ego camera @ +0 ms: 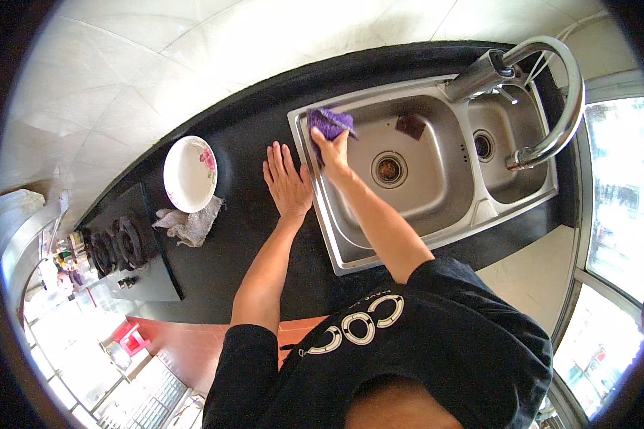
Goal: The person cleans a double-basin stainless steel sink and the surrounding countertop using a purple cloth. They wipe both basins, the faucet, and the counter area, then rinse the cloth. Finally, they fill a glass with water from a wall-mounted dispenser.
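My right hand (330, 147) grips a bunched purple cloth (331, 123) against the upper left rim of the stainless steel double sink (327, 225). Flat on the black countertop (241, 257), just left of the sink, rests my left hand (287, 179), its fingers extended and nothing held. A dark brown square pad or cloth (410, 127) lies in the larger basin, above and right of its drain (389, 169). Further left on the counter is a white bowl (190, 174) with a pink flower pattern, and a crumpled grey cloth (193, 222) touches its lower edge.
A tall curved chrome faucet (574, 96) rises behind the sink and arches over the smaller right basin. At the left end of the counter sits a gas stove (155, 268) with black burner supports. The tiled wall (209, 48) runs along the back; windows (620, 198) stand at the right.
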A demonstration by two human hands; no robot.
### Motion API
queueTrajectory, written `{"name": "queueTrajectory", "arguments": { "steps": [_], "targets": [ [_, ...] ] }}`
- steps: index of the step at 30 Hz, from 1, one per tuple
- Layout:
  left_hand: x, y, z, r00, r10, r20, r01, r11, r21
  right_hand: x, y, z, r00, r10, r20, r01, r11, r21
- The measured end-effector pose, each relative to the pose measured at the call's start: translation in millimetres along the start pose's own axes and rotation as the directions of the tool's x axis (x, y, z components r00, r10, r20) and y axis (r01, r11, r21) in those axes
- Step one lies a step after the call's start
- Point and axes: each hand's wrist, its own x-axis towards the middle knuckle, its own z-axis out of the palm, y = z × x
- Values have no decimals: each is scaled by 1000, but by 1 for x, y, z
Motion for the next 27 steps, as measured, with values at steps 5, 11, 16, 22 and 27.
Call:
{"name": "queueTrajectory", "arguments": {
  "steps": [5,11,16,22,27],
  "targets": [
    [0,-2,2,1000,1,16,-1,1000,-11,39,-11,1,982,190,-20,-190,982,-2],
    [0,-3,8,1000,1,5,-1,1000,15,17,-50,-70,832,430,350,-375,902,-215],
    [-2,-3,9,999,16,-50,-15,1000,19,-48,-89,-123,483,599,638,-140,773,-619],
    [1,-1,10,998,30,-47,-28,999,45,-145,-48,-80,751,241,615,382,600,-702],
    [2,-2,11,998,47,-36,-45,998,43,-118,-18,-51,918,146,369,144,744,-652]
  ]
}}
